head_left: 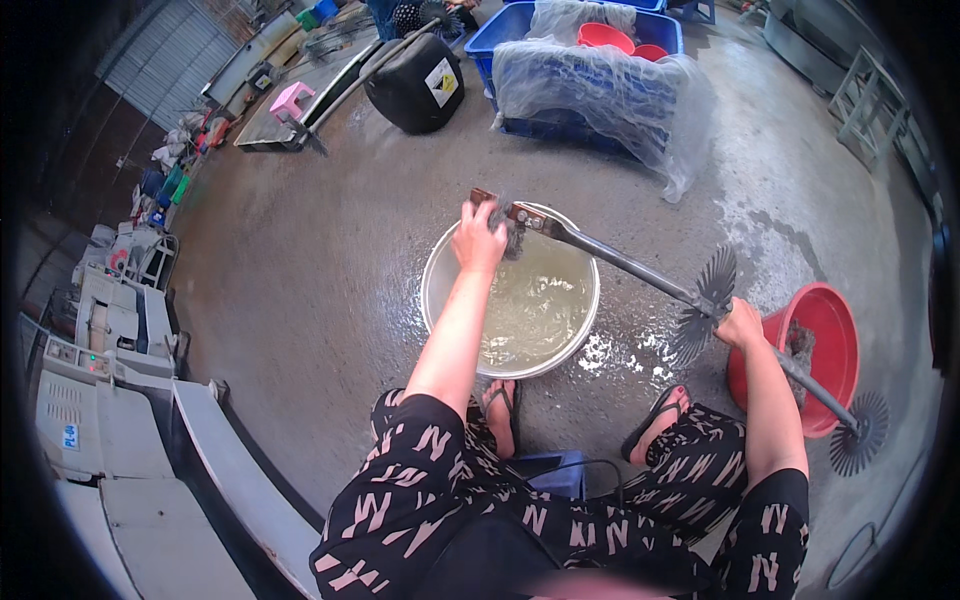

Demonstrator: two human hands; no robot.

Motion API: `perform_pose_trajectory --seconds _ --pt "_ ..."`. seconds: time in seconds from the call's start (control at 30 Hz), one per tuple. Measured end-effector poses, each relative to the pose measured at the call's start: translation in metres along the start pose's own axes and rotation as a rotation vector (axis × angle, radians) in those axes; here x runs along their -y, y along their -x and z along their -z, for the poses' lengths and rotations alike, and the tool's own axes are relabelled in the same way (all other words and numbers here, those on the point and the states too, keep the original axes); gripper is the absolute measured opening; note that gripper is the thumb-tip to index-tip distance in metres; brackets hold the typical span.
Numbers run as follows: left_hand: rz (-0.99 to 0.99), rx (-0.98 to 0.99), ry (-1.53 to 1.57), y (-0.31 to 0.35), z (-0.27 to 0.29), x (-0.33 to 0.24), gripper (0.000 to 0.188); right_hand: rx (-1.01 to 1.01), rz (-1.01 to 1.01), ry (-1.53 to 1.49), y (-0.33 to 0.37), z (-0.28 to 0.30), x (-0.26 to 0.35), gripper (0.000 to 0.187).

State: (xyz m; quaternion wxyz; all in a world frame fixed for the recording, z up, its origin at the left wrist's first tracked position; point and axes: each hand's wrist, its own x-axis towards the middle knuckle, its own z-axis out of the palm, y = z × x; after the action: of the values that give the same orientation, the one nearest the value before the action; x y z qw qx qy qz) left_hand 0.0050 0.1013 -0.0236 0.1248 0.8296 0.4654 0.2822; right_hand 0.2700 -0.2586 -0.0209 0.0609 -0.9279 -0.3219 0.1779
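From afar, I feared the left hand (480,241) (pinching a grey wad (514,241)) might twist the shaft (628,264) from the curled right hand (740,324).

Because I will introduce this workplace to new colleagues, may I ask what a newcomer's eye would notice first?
Probably the long dark rod with toothed, fan-like discs, slanting from above the round tub toward the lower right. The left hand holds a grey wad at its upper end; the right hand grips it beside a disc. Next, perhaps, the bright red bucket under the rod's lower part.
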Motion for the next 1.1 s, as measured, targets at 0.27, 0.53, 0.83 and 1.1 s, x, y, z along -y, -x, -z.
perform_pose_trajectory --seconds 0.27,0.53,0.83,1.1 --pt "0.313 0.715 -0.296 0.057 -0.055 0.086 0.028 0.070 0.004 -0.002 -0.002 0.002 0.004 0.038" --pt "0.025 0.055 0.070 -0.004 0.027 0.016 0.027 0.017 -0.005 -0.006 -0.011 -0.024 -0.024 0.035" --pt "-0.050 -0.037 -0.124 0.005 -0.003 0.032 0.028 -0.046 0.024 0.016 -0.011 -0.014 -0.013 0.030" --pt "-0.123 -0.112 -0.141 -0.019 0.013 0.016 0.028 -0.042 0.013 0.000 0.002 -0.001 0.004 0.034"
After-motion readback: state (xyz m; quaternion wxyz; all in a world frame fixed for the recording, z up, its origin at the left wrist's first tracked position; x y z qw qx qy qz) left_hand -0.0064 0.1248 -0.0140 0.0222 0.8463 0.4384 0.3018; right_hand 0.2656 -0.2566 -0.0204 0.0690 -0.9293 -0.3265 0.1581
